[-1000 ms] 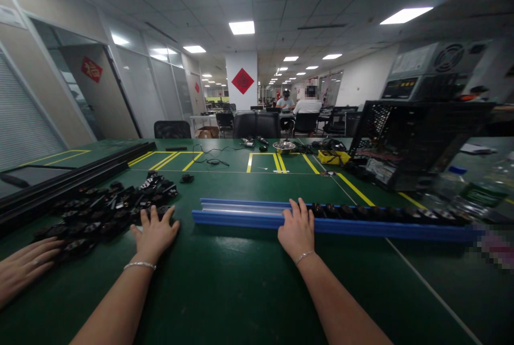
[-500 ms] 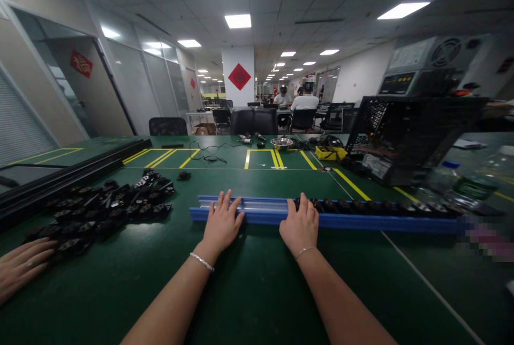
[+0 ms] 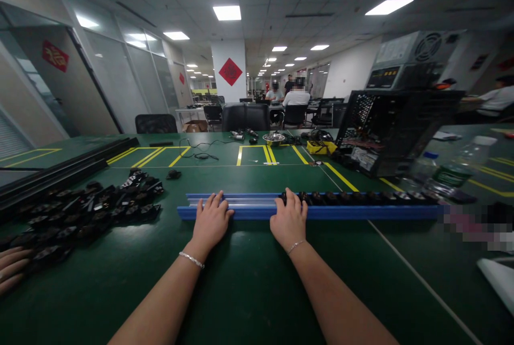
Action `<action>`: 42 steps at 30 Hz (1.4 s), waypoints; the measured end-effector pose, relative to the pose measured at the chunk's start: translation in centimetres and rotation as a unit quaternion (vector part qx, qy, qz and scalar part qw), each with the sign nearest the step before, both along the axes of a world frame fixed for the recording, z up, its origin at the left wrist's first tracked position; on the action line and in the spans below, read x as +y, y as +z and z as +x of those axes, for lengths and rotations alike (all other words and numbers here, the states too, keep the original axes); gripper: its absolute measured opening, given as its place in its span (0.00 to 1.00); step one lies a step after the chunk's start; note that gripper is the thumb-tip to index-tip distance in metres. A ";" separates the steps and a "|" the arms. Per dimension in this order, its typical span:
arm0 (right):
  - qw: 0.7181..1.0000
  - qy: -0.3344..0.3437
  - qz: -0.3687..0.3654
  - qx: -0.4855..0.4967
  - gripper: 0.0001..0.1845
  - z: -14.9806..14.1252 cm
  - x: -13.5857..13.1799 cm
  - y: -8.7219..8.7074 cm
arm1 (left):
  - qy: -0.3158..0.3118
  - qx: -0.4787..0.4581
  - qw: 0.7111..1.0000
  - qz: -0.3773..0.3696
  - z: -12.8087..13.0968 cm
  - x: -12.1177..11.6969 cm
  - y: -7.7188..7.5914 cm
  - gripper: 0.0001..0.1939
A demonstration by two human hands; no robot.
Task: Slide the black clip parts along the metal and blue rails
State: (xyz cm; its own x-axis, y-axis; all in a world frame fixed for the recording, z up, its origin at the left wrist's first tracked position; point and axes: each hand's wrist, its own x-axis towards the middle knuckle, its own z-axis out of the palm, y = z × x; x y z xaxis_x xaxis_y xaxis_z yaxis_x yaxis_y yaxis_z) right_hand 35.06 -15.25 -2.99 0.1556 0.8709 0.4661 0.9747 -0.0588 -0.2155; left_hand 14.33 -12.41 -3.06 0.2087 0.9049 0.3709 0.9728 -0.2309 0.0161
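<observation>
A long blue rail (image 3: 244,214) with a clear inner channel lies across the green table in front of me. My left hand (image 3: 209,222) rests over its left part, fingers spread and holding nothing. Further right, my right hand (image 3: 289,219) reaches over the rail at the left end of a row of small black parts (image 3: 341,198) seated in the channel. A black part shows between its thumb and index finger; the fingertips partly hide it. Left of the rail lies a pile of loose black parts (image 3: 100,208).
Another person's hand (image 3: 14,267) is at the pile's left edge. A single black part (image 3: 173,174) lies apart. Behind the rail are a metal bowl (image 3: 274,139), a yellow box (image 3: 319,147) and an open computer case (image 3: 389,130). Bottles (image 3: 458,171) stand to the right.
The view has turned slightly to the right, so most things sit further left. Both hands keep about the same places on the rail. The other person's hand shows less.
</observation>
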 end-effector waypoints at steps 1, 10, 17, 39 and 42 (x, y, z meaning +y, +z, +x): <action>1.000 0.010 -0.002 0.002 0.22 -0.1 0.0 0.0 | 0.007 0.000 1.000 -0.005 -0.3 0.1 0.0 0.16; 0.999 0.033 -0.018 0.023 0.26 -0.7 0.2 -0.1 | 0.018 0.005 1.000 0.009 -1.4 0.3 -0.3 0.16; 0.999 0.027 -0.015 0.009 0.26 -0.7 0.1 0.2 | 0.008 -0.026 0.999 0.023 -1.2 0.0 -0.4 0.17; 0.993 0.098 0.050 0.046 0.34 -0.9 0.6 -0.9 | -0.188 -0.006 0.982 0.012 4.4 -1.9 -0.6 0.31; 0.991 0.108 0.048 0.058 0.35 -0.9 0.7 -0.9 | -0.168 0.009 0.986 -0.011 5.0 -2.0 -0.1 0.33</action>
State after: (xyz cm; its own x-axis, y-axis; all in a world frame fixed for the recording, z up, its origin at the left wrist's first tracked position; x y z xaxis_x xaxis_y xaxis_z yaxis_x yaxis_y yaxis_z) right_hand 34.21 -14.59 -3.94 0.0284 0.8424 0.5381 0.9306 0.1742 -0.3219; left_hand 19.29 -14.39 -3.17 0.5036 0.7917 0.3457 0.8420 -0.5394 0.0089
